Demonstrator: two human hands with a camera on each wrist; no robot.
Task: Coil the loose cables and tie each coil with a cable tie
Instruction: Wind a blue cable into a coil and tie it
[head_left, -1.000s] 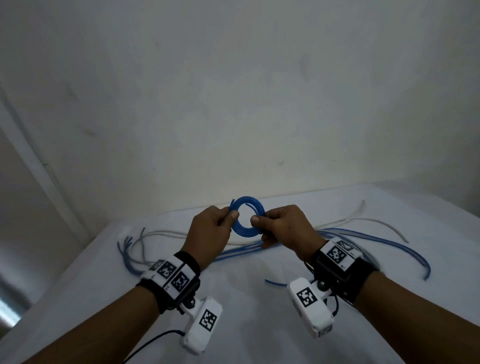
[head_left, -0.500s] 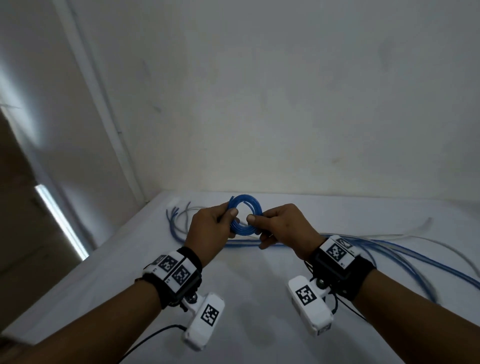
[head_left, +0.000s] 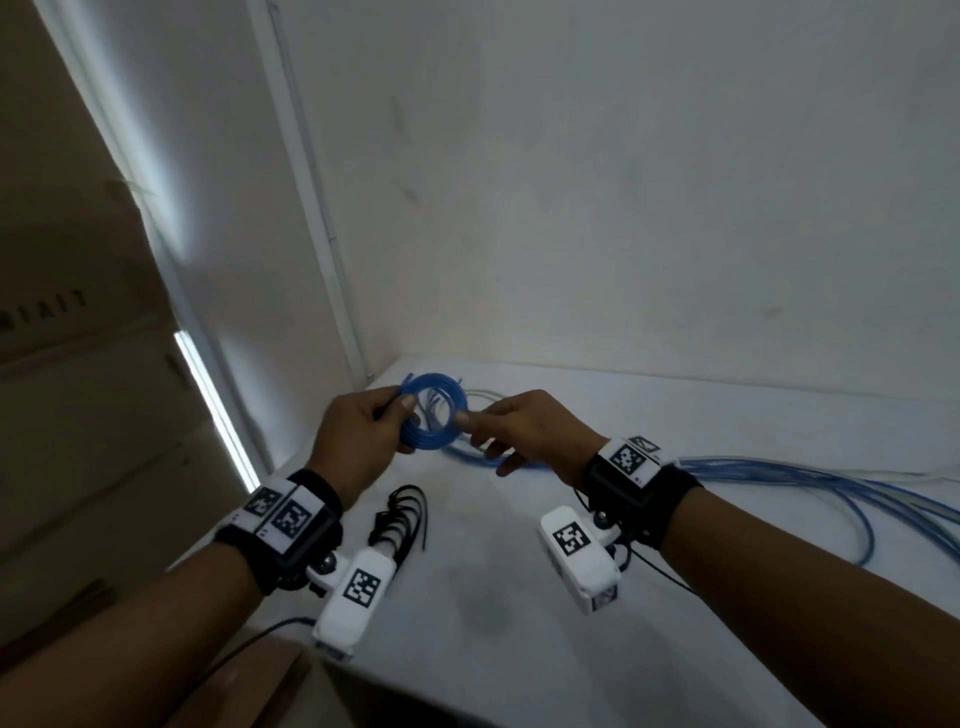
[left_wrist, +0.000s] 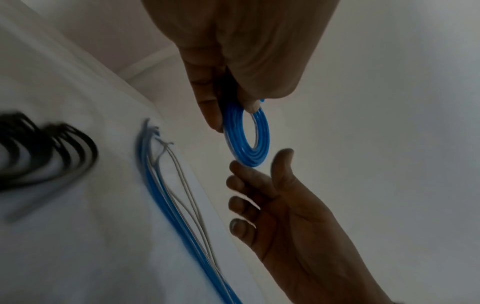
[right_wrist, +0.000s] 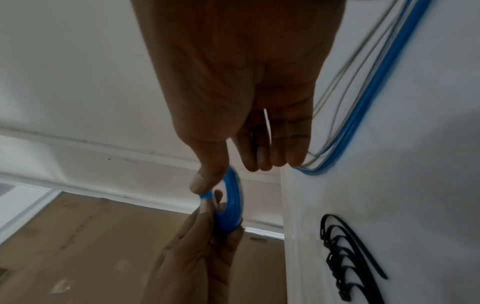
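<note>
The blue coil (head_left: 434, 411) (left_wrist: 248, 135) (right_wrist: 230, 202) is held up in the air above the far left corner of the white table (head_left: 519, 597), between the two hands. The left hand (head_left: 358, 441) (left_wrist: 233, 51) (right_wrist: 197, 246) grips the coil's left side, its thumb laid over the front and its fingers curled behind. The right hand (head_left: 530, 431) (left_wrist: 280, 205) (right_wrist: 241, 82) meets the coil's right edge with thumb and forefinger tips only; the left wrist view shows its thumb raised and the other fingers loosely spread, holding nothing, though whether the tips truly pinch the coil cannot be told. Both forearms reach forward, each with a banded wrist camera. Beneath the hands, loose blue and pale cables (head_left: 779, 473) (left_wrist: 176, 205) (right_wrist: 363, 102) trail across the table toward the right. A bunch of black cable ties (head_left: 397, 519) (left_wrist: 46, 152) (right_wrist: 345, 257) lies near the left wrist. The table stands in a corner of pale walls (head_left: 623, 182), with brown cardboard boxes (head_left: 78, 312) at the left.
</note>
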